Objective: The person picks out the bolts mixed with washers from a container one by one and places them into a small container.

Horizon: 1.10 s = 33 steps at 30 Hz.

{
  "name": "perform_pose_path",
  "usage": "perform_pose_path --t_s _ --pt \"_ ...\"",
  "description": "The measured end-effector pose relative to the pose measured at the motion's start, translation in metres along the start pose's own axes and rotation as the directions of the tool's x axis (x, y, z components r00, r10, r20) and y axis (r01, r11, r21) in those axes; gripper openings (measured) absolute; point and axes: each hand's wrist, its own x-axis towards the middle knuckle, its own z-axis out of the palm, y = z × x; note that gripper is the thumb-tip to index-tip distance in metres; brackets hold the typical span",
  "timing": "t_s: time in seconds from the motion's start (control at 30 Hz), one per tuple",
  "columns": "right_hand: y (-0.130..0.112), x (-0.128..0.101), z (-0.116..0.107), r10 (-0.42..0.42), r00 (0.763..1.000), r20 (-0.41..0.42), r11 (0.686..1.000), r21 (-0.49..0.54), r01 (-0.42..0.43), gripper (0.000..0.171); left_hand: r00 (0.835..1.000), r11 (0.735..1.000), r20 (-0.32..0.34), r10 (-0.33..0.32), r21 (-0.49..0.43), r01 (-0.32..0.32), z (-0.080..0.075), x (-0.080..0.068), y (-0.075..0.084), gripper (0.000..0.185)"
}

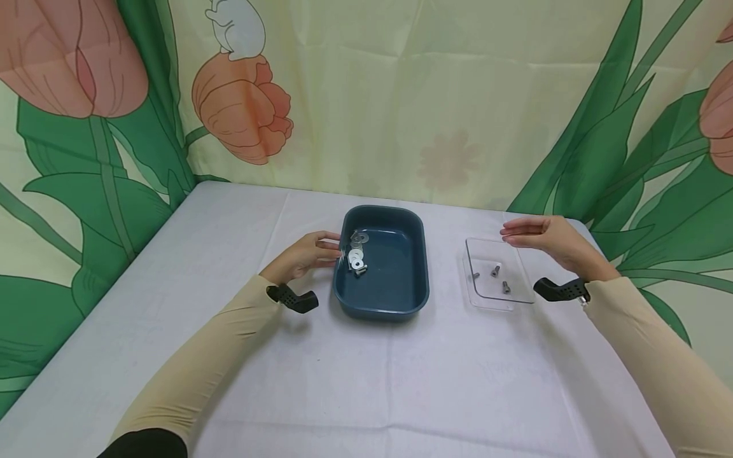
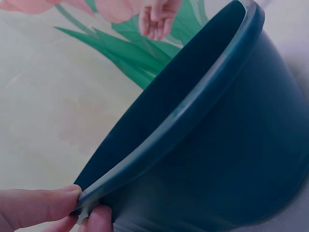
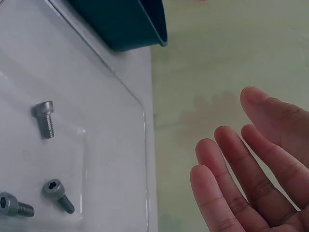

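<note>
Only a part of the blue tub (image 2: 217,145) is seen in the left wrist view, and its inside is hidden there. The left hand (image 2: 43,210) is cut off at the bottom edge. In the head view, the small metal pieces (image 1: 357,251) in the blue tub are too small to be counted. One screw (image 3: 14,205) is cut by the left edge.

Bright, even, soft light from above. A faint shadow lies on the white table (image 1: 366,381) just in front of the blue tray (image 1: 395,299). Wrist views are soft; nearby fingertips (image 2: 38,208) are blurred. No strong glare.
</note>
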Motion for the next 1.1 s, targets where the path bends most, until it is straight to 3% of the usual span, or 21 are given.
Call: perform_pose_path --t_s 0.13,0.5,1.1 --pt "-0.014 0.005 0.006 -0.013 1.0 -0.017 1.0 0.016 0.013 0.045 1.0 1.0 0.003 0.005 -0.007 -0.005 0.0 -0.001 0.001 0.05" --pt "-0.061 0.024 0.034 -0.076 0.995 0.063 0.993 0.09 0.07 0.04 1.0 1.0 0.0 0.001 0.002 -0.001 0.001 -0.001 0.003 0.05" --pt "-0.109 0.067 0.111 -0.104 0.973 0.208 0.994 0.038 0.098 0.041 1.0 1.0 -0.011 -0.015 0.01 0.015 0.001 0.001 0.001 0.05"
